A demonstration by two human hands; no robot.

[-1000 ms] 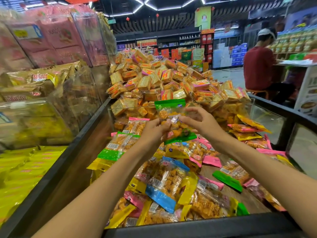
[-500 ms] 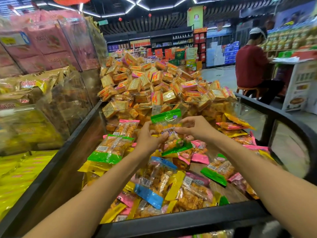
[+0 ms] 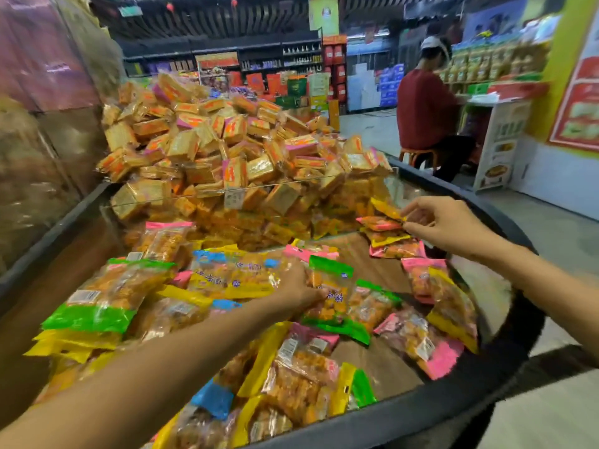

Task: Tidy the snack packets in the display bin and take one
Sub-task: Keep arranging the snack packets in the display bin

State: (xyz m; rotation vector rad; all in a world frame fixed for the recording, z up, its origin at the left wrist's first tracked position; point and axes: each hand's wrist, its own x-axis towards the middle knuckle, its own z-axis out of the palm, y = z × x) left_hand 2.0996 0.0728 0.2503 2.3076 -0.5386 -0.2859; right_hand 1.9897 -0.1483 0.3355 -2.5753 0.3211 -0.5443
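Left hand [image 3: 299, 291] grip holds green-edged packet [image 3: 330, 296] over bin [image 3: 505, 377].

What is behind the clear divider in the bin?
Behind the divider, orange boxy packets are heaped well above its top edge. The bottom of the heap is hidden by the packets piled over it.

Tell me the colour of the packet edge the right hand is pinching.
Yellow; the right hand pinches a yellow-edged packet, seen in the head view.

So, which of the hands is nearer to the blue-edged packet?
Left. The left hand rests beside the blue-edged packet, touching its right end; the right hand is far off.
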